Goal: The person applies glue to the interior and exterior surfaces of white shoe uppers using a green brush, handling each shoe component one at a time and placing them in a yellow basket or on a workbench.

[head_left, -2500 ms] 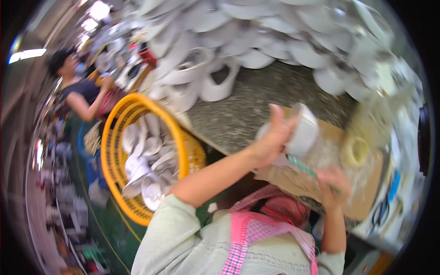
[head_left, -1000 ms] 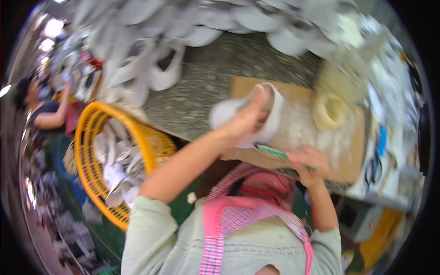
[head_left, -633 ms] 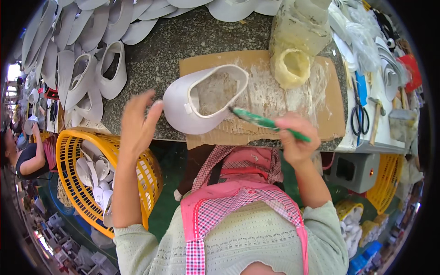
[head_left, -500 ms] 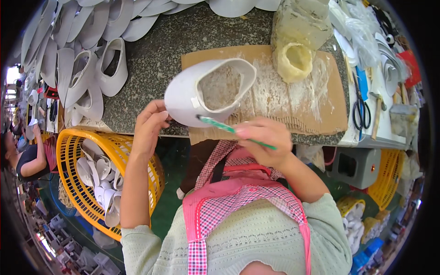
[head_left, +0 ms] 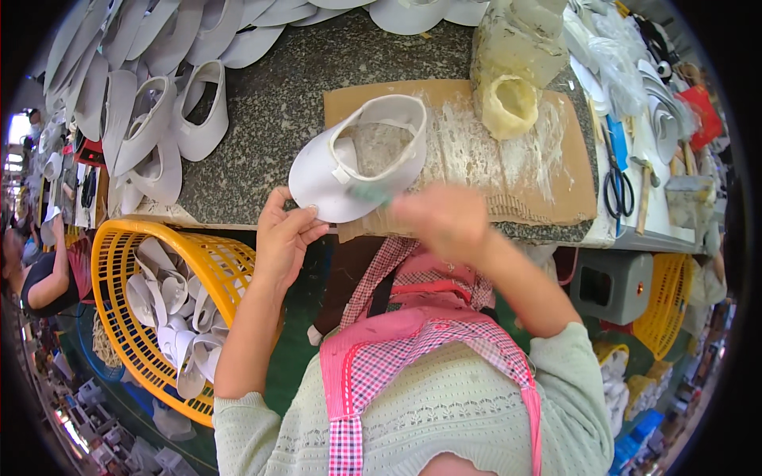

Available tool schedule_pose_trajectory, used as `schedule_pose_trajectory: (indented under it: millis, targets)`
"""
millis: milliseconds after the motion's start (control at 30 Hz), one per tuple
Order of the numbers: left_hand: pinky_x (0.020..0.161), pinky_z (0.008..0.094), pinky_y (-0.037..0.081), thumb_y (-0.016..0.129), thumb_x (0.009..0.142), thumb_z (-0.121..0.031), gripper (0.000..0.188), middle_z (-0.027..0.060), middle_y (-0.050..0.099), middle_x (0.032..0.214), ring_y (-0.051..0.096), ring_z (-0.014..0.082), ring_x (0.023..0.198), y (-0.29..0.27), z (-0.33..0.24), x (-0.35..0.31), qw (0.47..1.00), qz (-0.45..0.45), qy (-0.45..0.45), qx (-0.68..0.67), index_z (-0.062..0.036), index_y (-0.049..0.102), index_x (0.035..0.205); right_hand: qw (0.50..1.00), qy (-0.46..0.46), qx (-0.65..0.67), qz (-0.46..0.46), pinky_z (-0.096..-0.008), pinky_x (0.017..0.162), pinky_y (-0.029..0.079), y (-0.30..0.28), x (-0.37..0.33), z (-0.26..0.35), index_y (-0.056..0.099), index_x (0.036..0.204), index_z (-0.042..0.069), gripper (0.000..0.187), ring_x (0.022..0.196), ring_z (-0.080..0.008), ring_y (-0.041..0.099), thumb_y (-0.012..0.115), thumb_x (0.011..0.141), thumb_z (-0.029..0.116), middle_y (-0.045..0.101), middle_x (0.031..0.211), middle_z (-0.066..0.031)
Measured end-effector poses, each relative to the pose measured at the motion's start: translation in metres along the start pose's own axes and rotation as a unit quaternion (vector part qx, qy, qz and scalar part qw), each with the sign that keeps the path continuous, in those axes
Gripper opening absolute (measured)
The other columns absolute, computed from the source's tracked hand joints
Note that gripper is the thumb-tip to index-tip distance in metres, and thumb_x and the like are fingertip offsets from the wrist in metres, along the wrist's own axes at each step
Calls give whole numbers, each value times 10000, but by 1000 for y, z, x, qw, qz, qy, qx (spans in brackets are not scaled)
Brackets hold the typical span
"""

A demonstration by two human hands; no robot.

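Note:
A white visor-shaped piece (head_left: 321,170) with a large oval opening lies tilted over the left part of a cardboard sheet; its exact kind is unclear. My left hand (head_left: 287,238) pinches its near left edge between thumb and fingers. In my right hand (head_left: 448,220), blurred by motion, is a slim green-handled brush (head_left: 371,194). The brush's front end meets the piece's near side, below a small white tab by the opening. The cardboard (head_left: 548,178) is smeared with whitish, dried residue. Behind it stands a cloudy, crusted plastic container (head_left: 510,101) with its mouth facing me.
Similar white pieces (head_left: 202,111) are piled at the left and back of the speckled table (head_left: 262,103). A yellow basket (head_left: 119,333) of white parts stands below left. Black scissors (head_left: 617,190) lie at right. A grey stool (head_left: 611,285) stands below right; another person (head_left: 55,270) is far left.
The piece has turned and its opening shifted left. My left hand has moved right and now grips its near edge. My right hand has moved slightly left with the brush.

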State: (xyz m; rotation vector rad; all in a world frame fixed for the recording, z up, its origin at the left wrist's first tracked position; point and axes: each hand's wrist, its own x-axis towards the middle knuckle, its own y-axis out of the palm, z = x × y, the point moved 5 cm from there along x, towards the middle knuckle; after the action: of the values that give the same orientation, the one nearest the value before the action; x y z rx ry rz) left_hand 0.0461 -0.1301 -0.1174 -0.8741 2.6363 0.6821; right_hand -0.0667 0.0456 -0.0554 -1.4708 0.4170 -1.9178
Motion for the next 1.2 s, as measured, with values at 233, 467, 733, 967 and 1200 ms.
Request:
schedule_pose_trajectory:
  millis: [233, 467, 733, 967, 1200]
  targets:
    - [615, 230, 513, 518, 780, -23, 219, 106, 584, 824, 600, 135, 700, 1, -4, -7, 1000, -2, 12, 2, -42, 394, 960, 996, -11, 75, -53, -290, 438, 433, -28, 17, 14, 591, 867, 66, 221, 502, -201, 534, 594, 649, 26, 568, 624, -66]
    - [612, 238, 511, 520, 782, -24, 224, 89, 577, 816, 589, 130, 689, 2, -2, -16, 1000, -14, 5, 12, -46, 394, 965, 997, 69, -30, -35, -280, 432, 421, -37, 6, -25, 600, 829, 53, 200, 494, -198, 522, 599, 635, 6, 540, 599, -64]
    - [618, 243, 506, 522, 780, -22, 222, 92, 577, 808, 585, 128, 693, 7, -5, -1, 998, -23, 14, 53, -42, 399, 963, 995, 58, 80, -22, -305, 457, 395, -9, 7, -32, 608, 837, 62, 202, 527, -223, 527, 612, 654, -24, 580, 663, -91]
    - [755, 306, 446, 593, 722, -86, 195, 80, 558, 933, 539, 173, 868, 27, -56, -25, 947, 59, 164, 271, -45, 552, 909, 929, 290, 89, -213, -274, 667, 444, -89, -36, -54, 596, 820, -28, 151, 747, -179, 554, 589, 680, -84, 593, 815, -109]
    - [946, 332, 293, 667, 658, -136, 272, 107, 452, 1170, 390, 229, 1117, 51, -44, -1, 864, 94, 359, 340, -73, 580, 907, 868, 365, 217, -258, -217, 667, 412, -88, -91, -77, 544, 899, -29, 154, 756, -140, 512, 551, 746, -17, 529, 882, -84]
